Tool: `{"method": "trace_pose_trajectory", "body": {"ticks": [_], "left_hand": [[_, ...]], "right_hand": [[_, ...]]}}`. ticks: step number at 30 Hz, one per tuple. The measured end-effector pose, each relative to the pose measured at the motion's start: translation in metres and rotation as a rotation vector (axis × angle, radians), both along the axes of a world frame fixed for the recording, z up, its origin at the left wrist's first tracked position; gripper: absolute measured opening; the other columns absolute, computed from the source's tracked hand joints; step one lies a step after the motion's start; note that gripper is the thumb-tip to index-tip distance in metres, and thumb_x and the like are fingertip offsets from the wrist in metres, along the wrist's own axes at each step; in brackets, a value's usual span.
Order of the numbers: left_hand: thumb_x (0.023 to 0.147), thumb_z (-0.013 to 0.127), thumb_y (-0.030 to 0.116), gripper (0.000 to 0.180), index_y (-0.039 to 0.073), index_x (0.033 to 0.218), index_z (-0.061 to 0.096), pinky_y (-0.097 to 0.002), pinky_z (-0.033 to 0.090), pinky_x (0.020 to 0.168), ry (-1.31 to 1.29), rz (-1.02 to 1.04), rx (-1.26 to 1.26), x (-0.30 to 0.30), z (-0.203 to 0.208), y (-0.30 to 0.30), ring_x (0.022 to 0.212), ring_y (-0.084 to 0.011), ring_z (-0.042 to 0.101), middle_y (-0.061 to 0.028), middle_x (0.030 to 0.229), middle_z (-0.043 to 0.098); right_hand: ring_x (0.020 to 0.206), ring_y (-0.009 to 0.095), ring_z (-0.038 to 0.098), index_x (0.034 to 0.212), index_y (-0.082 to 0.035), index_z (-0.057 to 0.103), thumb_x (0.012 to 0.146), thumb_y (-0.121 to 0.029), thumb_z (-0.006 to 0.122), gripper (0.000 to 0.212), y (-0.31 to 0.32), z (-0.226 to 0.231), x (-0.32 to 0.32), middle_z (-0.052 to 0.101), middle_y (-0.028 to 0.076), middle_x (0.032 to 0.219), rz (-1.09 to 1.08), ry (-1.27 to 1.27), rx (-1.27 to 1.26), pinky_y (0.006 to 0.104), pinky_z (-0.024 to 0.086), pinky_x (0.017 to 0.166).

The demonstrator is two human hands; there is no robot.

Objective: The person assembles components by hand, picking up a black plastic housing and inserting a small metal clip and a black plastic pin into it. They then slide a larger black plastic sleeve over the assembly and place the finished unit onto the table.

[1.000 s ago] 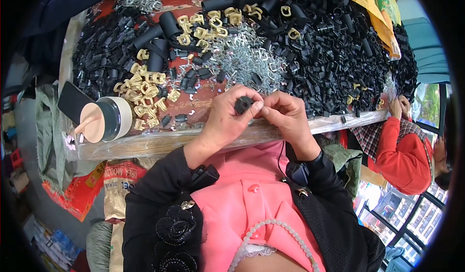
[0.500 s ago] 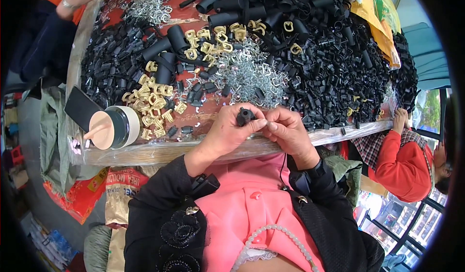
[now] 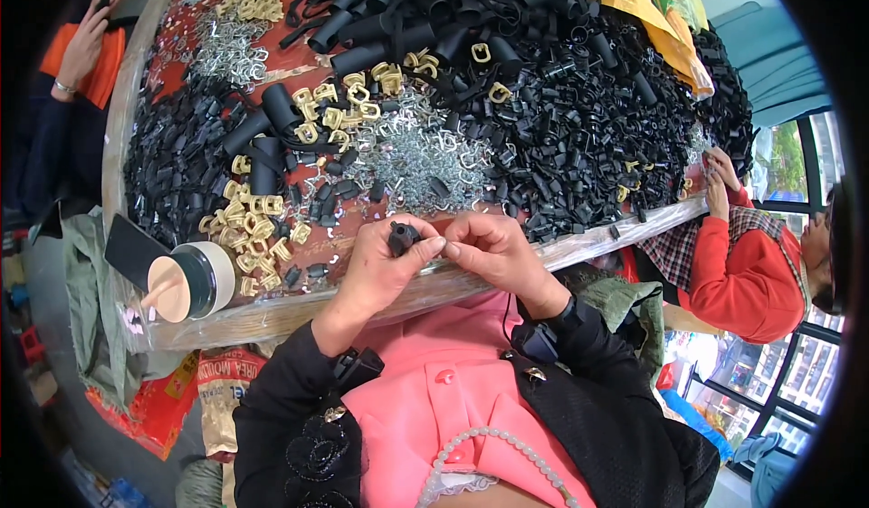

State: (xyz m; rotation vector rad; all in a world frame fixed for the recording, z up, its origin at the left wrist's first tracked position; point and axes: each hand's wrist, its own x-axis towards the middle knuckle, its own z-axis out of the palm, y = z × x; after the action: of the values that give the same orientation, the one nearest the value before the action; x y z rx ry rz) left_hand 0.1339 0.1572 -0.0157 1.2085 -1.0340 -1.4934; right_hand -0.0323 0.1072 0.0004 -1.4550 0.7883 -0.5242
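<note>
Over the table's near edge, my left hand is closed round a small black plastic part with a round hole in its end. My right hand pinches with thumb and fingertips right against my left thumb tip. What lies in that pinch is hidden or too small to name. Just beyond my hands lies a heap of small silver metal clips. To their left are loose black plastic pieces and a pile of gold buckle-like parts.
A wooden-edged table carries large heaps of black parts and black tubes. At its left corner are a dark phone and a round jar. Co-workers sit at left and right. A yellow bag lies far right.
The view has shifted, so the table's contents sit further left in the picture. My hands stay together, with the black part still in my left. The left co-worker's hands now show.
</note>
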Motion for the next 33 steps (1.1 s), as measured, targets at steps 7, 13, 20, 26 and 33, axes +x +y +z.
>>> {"method": "trace_pose_trajectory", "body": {"ticks": [7,13,20,26,33], "left_hand": [[0.076,0.061,0.013,0.012,0.002,0.075,0.058,-0.0185,0.034,0.049,0.058,0.085,0.08,-0.001,-0.002,0.001,0.055,-0.0024,0.041,0.0048,0.06,0.05],[0.079,0.059,0.016,0.013,0.003,0.076,0.056,-0.0182,0.034,0.047,-0.053,0.066,-0.063,-0.001,-0.002,0.002,0.053,-0.0035,0.043,0.0028,0.06,0.05],[0.077,0.06,0.014,0.012,0.002,0.076,0.057,-0.0195,0.036,0.051,-0.104,0.066,-0.079,0.001,-0.002,0.002,0.057,-0.0032,0.043,0.0022,0.061,0.052],[0.078,0.059,0.013,0.011,0.002,0.076,0.056,-0.0191,0.036,0.049,-0.013,0.064,-0.015,0.002,-0.001,0.0,0.055,-0.0039,0.045,0.002,0.061,0.051],[0.079,0.056,0.011,0.01,0.003,0.073,0.055,-0.0193,0.037,0.05,-0.235,0.113,-0.219,0.001,0.006,-0.003,0.055,-0.0051,0.046,0.002,0.06,0.05]], "right_hand": [[0.056,0.004,0.041,0.074,-0.001,0.052,0.077,-0.011,0.059,0.013,-0.004,0.009,0.009,0.048,-0.001,0.063,-0.028,0.103,-0.453,0.0194,0.033,0.046],[0.058,0.005,0.045,0.077,-0.002,0.051,0.079,-0.012,0.058,0.012,-0.004,0.0,0.005,0.05,-0.003,0.067,0.027,-0.105,0.218,0.0192,0.035,0.05],[0.058,0.005,0.044,0.079,-0.003,0.052,0.081,-0.014,0.055,0.012,-0.006,-0.005,0.003,0.05,-0.003,0.069,0.044,-0.22,0.556,0.0174,0.035,0.052],[0.057,0.004,0.043,0.079,-0.003,0.053,0.082,-0.011,0.053,0.009,-0.005,0.0,0.011,0.05,-0.002,0.068,-0.034,-0.356,0.78,0.0163,0.034,0.051],[0.056,0.006,0.044,0.081,-0.001,0.054,0.081,-0.012,0.053,0.01,-0.004,-0.008,0.012,0.05,0.0,0.065,-0.089,-0.198,0.512,0.0211,0.036,0.05]]}}
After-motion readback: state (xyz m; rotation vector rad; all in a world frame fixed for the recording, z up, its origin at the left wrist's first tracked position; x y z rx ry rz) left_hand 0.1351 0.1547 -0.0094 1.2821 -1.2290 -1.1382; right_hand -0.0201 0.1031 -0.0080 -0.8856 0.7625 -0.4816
